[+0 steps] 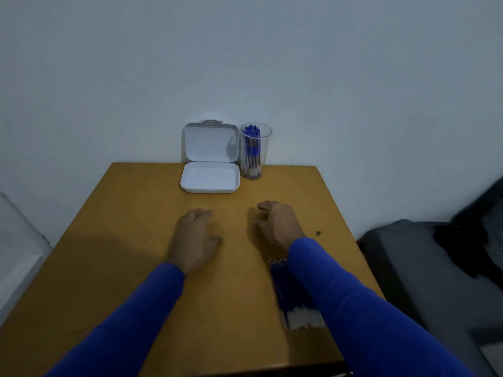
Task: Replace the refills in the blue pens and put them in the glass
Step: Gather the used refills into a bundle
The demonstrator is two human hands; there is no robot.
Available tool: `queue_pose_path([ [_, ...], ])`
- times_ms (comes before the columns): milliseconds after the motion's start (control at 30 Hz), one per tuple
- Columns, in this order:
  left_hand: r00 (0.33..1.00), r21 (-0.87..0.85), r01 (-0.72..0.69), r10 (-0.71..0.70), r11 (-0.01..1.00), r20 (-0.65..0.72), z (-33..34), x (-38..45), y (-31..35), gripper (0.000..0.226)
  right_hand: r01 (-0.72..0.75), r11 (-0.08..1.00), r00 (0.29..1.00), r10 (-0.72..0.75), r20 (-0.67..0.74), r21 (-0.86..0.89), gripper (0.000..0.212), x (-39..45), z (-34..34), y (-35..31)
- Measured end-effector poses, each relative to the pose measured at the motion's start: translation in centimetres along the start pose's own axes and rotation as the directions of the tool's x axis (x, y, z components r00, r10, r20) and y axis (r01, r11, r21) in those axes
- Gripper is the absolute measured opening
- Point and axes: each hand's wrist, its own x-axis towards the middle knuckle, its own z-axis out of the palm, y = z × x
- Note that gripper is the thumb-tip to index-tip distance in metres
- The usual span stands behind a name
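At the far edge of the counter (136, 240), blue pens (251, 148) stand bunched in a clear glass (255, 151) just right of an open white case (209, 176): light, stiff, slick barrels, probably best pinched mid-barrel one at a time, since the tall glass looks tippy. Spare refills (291, 292) lie partly under the right sleeve, thin and likely bendable. Left hand (194, 235) and right hand (275, 224) rest loosely curled, holding nothing.
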Motion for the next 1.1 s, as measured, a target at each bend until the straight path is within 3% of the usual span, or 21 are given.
queue_pose_path([
  [167, 0.991, 0.102, -0.115, 0.107, 0.988, 0.08, 1.9, -6.1, 4.7, 0.054, -0.069, 0.998, 0.995, 0.068, -0.073, -0.005, 0.039, -5.7, -1.2, 3.6],
  [400, 0.991, -0.026, -0.078, 0.08, 0.997, 0.104, 4.5, -11.5, 9.4, 0.046, -0.24, 0.968, 0.95, 0.249, -0.188, 0.067, 0.036, -11.9, -1.9, 6.9],
  [533, 0.991, -0.06, -0.102, 0.107, 0.993, 0.08, 5.5, -12.8, 10.3, 0.049, -0.337, 0.93, 0.93, 0.353, -0.1, 0.149, 0.044, -14.1, -2.0, 6.6],
  [733, 0.999, -0.092, -0.042, 0.044, 0.995, 0.013, 6.4, -13.2, 10.1, 0.051, -0.358, 0.932, 0.928, 0.362, -0.09, 0.06, 0.024, -14.5, -0.2, 5.1],
  [1100, 0.998, -0.163, 0.039, -0.047, 0.986, -0.043, 7.2, -12.4, 10.3, 0.032, -0.38, 0.908, 0.906, 0.404, -0.124, 0.179, 0.015, -14.1, 0.7, 3.5],
])
